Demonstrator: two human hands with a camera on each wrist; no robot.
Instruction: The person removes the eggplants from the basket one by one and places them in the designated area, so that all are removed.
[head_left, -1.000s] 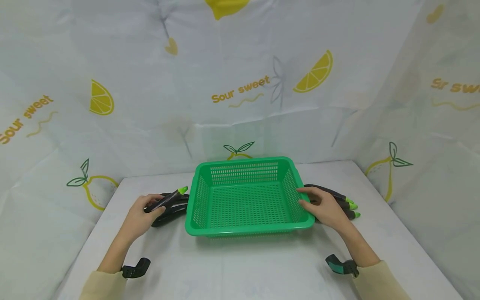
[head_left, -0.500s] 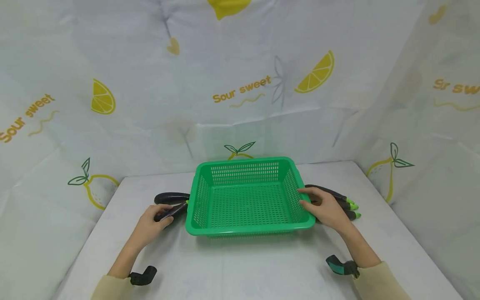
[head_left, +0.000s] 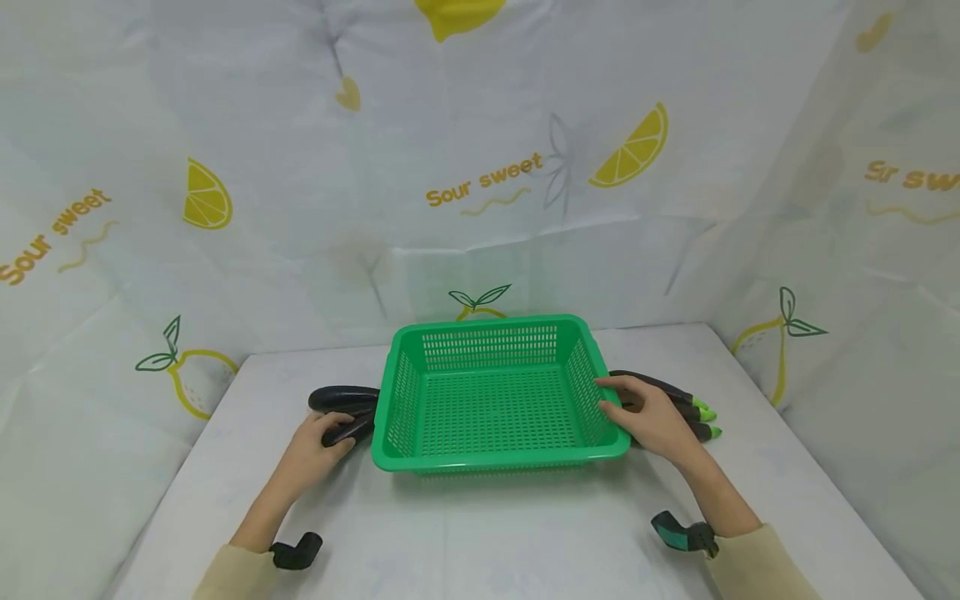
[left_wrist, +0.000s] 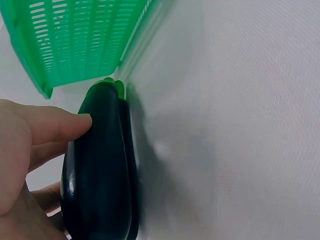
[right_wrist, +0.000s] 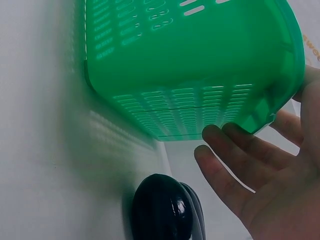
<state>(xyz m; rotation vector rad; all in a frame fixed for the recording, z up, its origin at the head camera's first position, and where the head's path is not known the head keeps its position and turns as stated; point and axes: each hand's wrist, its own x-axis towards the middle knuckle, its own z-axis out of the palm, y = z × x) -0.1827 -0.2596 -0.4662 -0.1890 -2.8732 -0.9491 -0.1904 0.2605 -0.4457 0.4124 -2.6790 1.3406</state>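
My left hand [head_left: 311, 450] pinches a dark eggplant [head_left: 351, 430] low over the table, left of the green plastic basket [head_left: 501, 460]. In the left wrist view the held eggplant [left_wrist: 100, 165] points its green stem end toward the basket wall, with another eggplant close alongside. Behind it lies one more eggplant [head_left: 341, 397]; the rim hides its stem end in the head view. My right hand [head_left: 651, 417] holds the basket's right rim, several fingers against the outer wall [right_wrist: 190, 110]. Nothing lies inside the basket.
Several eggplants [head_left: 705, 412] with bright green stems lie right of the basket, partly covered by my right hand. A white cloth covers the table [head_left: 480, 533]. A lemon-printed sheet [head_left: 480, 167] stands behind and at both sides.
My left hand has lowered the eggplant from a raised, tilted position and shifted it right, its stem end now behind the basket rim. My right hand stays on the rim.
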